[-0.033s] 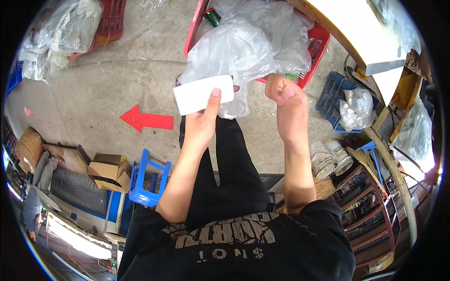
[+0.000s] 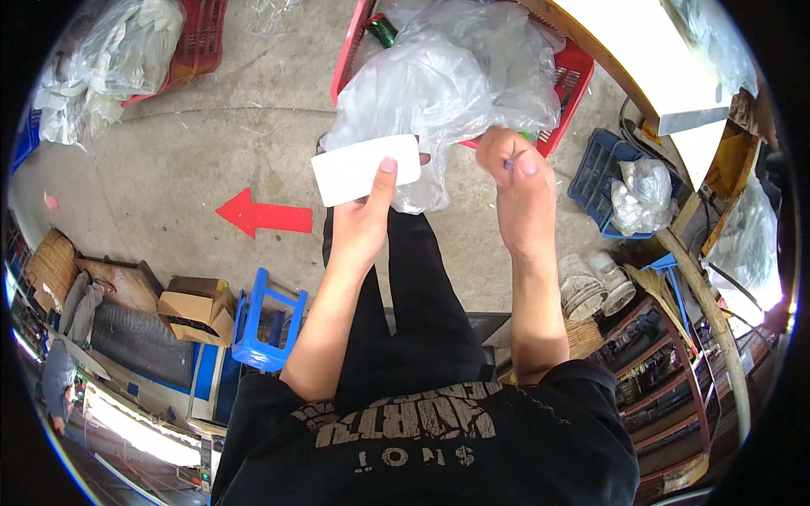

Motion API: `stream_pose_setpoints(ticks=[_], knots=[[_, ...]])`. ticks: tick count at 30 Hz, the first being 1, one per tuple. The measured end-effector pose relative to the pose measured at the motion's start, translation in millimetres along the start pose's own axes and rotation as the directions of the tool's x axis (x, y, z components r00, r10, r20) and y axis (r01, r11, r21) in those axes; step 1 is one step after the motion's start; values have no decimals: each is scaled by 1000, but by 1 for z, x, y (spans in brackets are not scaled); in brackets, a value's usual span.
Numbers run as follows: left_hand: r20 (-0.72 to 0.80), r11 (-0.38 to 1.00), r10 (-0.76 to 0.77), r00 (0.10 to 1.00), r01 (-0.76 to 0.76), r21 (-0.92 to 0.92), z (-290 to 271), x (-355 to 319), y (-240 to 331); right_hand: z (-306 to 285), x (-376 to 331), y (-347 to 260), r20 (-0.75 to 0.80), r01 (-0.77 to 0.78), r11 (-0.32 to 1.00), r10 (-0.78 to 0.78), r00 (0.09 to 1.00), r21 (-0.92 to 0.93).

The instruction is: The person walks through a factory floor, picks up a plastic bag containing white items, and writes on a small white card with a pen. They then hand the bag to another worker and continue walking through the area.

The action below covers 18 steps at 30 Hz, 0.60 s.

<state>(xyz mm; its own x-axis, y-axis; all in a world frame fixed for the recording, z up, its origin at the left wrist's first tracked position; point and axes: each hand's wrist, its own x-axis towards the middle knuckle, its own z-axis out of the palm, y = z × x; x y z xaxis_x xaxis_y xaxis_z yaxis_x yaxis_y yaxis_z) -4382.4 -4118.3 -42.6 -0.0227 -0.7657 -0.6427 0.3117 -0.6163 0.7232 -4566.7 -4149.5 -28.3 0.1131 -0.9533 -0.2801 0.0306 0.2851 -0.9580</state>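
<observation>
Left grip [image 2: 361, 226] pinches white card [image 2: 353, 174], thumb atop. Right grip [image 2: 525, 198] curled closed, can't tell if loaded. Hold card flat, off plastic bag [image 2: 422, 84] beyond grip.

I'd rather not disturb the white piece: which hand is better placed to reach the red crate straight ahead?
Probably the right hand: it appears next to the near edge of the red crate, while the left hand holds the white piece. Whether the right pinches something is unclear.

Grey concrete floor [image 2: 270, 160] with blue stool [image 2: 260, 356] at left, possibly shelving [image 2: 658, 395] at right
</observation>
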Motion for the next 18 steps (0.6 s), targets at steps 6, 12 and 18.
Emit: stream_pose_setpoints(ticks=[6, 12, 18], knots=[[-13, 999, -15, 1000, 14, -37, 1, 4, -3, 28, 14, -23, -198, -179, 974, 150, 969, -137], [-150, 999, -34, 988, 29, -38, 6, 7, -9, 41, 16, -14, -169, -159, 979, 179, 969, 127], [-147, 998, -35, 989, 27, -53, 5, 6, -10, 53, 10, 1, -283, -173, 984, 177, 943, 37]])
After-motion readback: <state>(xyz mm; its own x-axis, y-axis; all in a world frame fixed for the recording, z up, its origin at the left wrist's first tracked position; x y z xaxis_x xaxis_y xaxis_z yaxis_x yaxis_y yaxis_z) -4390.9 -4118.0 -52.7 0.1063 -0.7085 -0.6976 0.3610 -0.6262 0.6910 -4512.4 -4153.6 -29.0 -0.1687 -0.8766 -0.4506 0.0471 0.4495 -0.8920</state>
